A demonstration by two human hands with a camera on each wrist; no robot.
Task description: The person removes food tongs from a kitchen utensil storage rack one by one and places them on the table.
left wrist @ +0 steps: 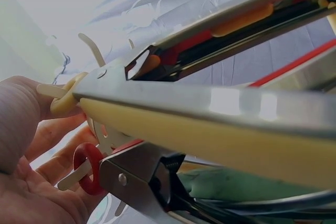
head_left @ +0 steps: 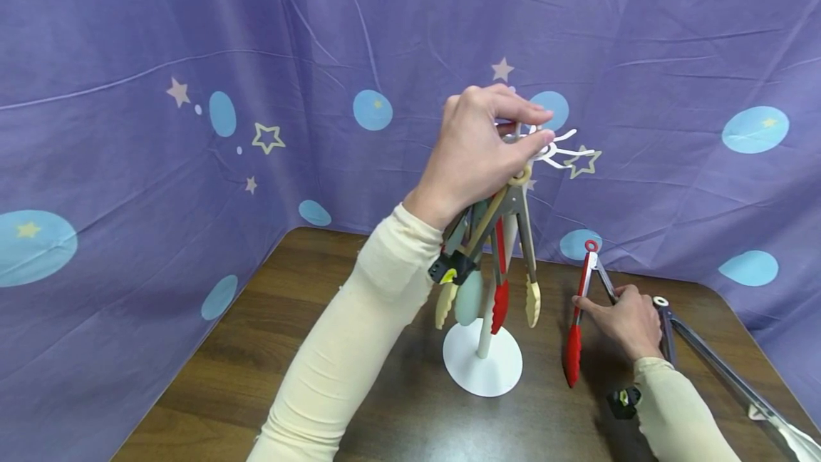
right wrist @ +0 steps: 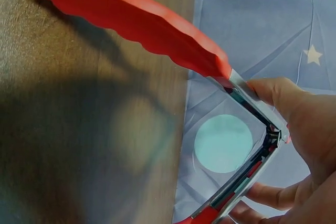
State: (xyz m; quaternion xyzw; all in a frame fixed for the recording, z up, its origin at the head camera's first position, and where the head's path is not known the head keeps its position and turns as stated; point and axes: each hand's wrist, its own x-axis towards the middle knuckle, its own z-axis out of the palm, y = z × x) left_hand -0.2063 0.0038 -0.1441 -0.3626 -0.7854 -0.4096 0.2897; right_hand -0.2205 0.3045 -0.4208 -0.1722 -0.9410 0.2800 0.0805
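Several hanging tongs (head_left: 533, 301) crowd the left hand (head_left: 477, 145) gripping the rack (head_left: 482, 373) — right hand (head_left: 628, 323) holds red tongs (head_left: 574, 355).

The person I'm watching wears long cream sleeves, the left sleeve (head_left: 333, 369) close-fitting, wrinkled along the forearm and bunched in soft folds near its cuff, the right sleeve (head_left: 683, 416) in the same plain pale cloth. Below each cuff, the left hand (head_left: 474, 145) and the right hand (head_left: 625, 323) are bare. I can make out a small, blocky black left wrist camera (head_left: 457, 264) and a matching right wrist camera (head_left: 623, 403), each showing a yellow-green patch.
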